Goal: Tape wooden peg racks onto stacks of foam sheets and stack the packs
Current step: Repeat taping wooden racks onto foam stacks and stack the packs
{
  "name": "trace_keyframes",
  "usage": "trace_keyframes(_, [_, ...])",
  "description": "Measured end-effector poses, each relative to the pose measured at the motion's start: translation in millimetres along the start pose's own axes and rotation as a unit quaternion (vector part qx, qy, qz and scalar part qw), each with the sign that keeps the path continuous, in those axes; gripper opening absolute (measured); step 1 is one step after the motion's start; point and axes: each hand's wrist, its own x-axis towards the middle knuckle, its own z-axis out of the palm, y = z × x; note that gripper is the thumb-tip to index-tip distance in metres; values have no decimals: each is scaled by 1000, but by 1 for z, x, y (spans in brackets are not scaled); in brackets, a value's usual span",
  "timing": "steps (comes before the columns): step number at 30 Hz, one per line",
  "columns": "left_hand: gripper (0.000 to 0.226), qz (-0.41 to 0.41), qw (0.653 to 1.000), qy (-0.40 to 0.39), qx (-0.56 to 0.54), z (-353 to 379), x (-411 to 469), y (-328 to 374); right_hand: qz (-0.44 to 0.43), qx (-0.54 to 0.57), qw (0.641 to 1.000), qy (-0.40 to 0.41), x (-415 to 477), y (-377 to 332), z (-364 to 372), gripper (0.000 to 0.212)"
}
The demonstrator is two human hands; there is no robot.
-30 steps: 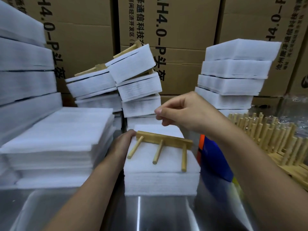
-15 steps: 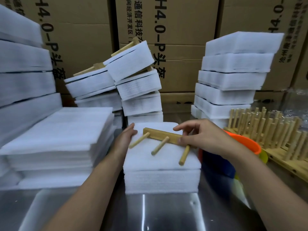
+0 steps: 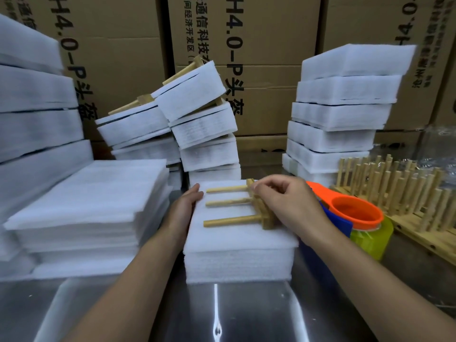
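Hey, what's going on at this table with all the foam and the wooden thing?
A person has a wooden peg rack lying on a stack of foam sheets, pegs pointing left. The right hand grips the rack's bar, while the left hand rests flat against the stack's left edge. No tape shows on it; the tape dispenser sits just to the right. Behind, finished packs are piled.

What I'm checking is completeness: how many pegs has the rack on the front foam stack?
3: far peg, middle peg, near peg, all pointing left from the rack the right hand grips.
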Motion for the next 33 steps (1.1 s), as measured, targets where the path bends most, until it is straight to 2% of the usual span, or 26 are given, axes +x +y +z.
trace_keyframes(3, [46,-10,1000,15,-15,1,-3,2,40,48,996,57,5,3,-4,12])
trace_keyframes(5, [36,-27,999,22,-38,4,-7,3,99,83,991,44,7,6,-4,32])
trace_keyframes(7, [27,-46,998,8,-52,7,-12,5,185,135,973,-1,7,5,-1,50])
trace_keyframes(8, [30,-48,997,-6,-52,8,-14,6,222,150,963,-29,6,5,2,51])
trace_keyframes(11, [44,-42,997,-54,-31,8,-17,9,296,180,936,-61,3,3,4,27])
trace_keyframes(13, [45,-44,996,-67,-32,10,-21,10,332,223,914,-72,3,3,4,31])
trace_keyframes(15, [40,-46,998,-48,-24,13,-25,12,345,277,891,-97,5,9,2,45])
trace_keyframes(18, [34,-14,998,-52,-41,17,-25,12,340,313,879,-117,6,11,3,47])
trace_keyframes(21, [44,-3,997,-55,-47,24,-31,10,360,250,893,-102,7,9,1,54])
trace_keyframes(23, [33,-30,995,-78,-56,28,-36,7,356,183,913,-77,9,8,-3,47])
trace_keyframes(25, [27,-56,995,-75,-40,29,-41,5,337,165,922,-92,9,7,-8,42])
trace_keyframes(29, [27,-45,998,-35,-14,32,-42,6,304,121,938,-112,6,7,-11,71])
trace_keyframes(33, [29,-33,999,-21,-19,32,-42,6,272,83,955,-83,5,6,-10,65])
